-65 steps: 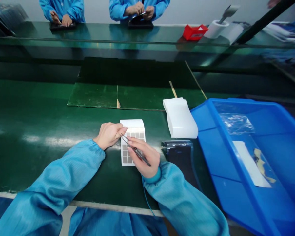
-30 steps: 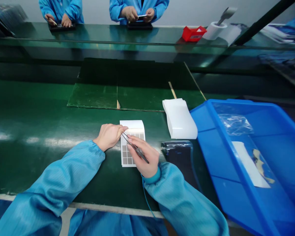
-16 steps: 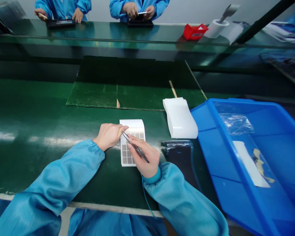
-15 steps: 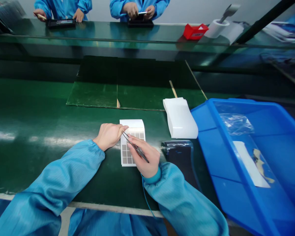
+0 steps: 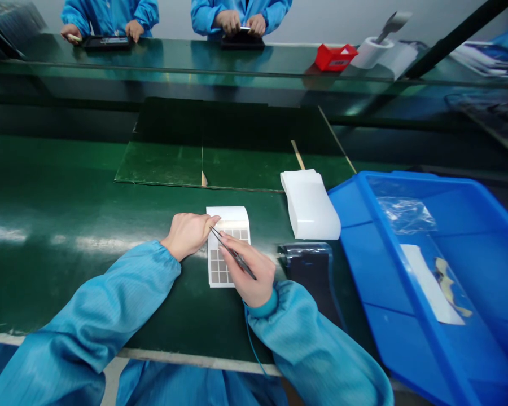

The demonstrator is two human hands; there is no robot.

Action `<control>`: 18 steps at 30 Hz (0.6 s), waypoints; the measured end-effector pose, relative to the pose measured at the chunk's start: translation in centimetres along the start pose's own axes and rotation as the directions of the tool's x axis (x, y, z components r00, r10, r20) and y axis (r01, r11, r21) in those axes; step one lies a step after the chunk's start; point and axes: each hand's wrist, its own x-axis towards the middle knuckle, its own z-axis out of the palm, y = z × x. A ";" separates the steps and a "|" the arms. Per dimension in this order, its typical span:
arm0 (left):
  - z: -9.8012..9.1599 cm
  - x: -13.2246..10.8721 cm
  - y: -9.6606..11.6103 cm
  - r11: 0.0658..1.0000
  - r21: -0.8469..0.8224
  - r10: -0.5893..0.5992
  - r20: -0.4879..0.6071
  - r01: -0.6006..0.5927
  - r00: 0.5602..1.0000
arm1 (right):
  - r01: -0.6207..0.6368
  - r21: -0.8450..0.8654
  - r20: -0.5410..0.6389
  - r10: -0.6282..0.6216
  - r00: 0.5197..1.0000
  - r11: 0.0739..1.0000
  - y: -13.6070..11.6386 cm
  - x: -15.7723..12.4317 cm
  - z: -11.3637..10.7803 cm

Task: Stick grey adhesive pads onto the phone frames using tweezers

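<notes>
On the label sheet [image 5: 218, 272], left hand [image 5: 188, 235] flat (tweezers [image 5: 236, 257] in right hand [image 5: 250, 277])

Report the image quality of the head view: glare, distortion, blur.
Head view: bright glare streaks the green bench mat left of the hands; wide-angle distortion bows the blue plastic tray at the right edge; the tweezers show no obvious blur.

A label sheet [image 5: 217, 270] lies on the workbench mat [image 5: 68, 186], left of a plastic tray [image 5: 387, 254].
</notes>
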 end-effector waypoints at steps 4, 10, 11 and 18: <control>0.0 0.0 0.0 1.000 0.005 0.000 0.003 0.000 1.000 | -0.001 0.000 0.005 0.001 1.000 1.000 0.0 0.0 0.0; 0.2 0.0 -0.3 1.000 -0.015 0.022 -0.040 -0.022 0.999 | -0.003 0.035 0.000 0.003 1.000 0.999 -0.2 0.2 0.0; 0.2 0.0 -0.5 0.999 -0.028 0.031 -0.048 -0.032 0.998 | 0.000 0.036 0.005 0.000 1.000 0.999 -0.2 0.2 0.0; 0.5 0.2 -1.3 0.989 -0.083 0.114 -0.076 -0.120 0.991 | 0.008 0.052 0.028 -0.010 1.000 0.999 -0.2 0.2 -0.1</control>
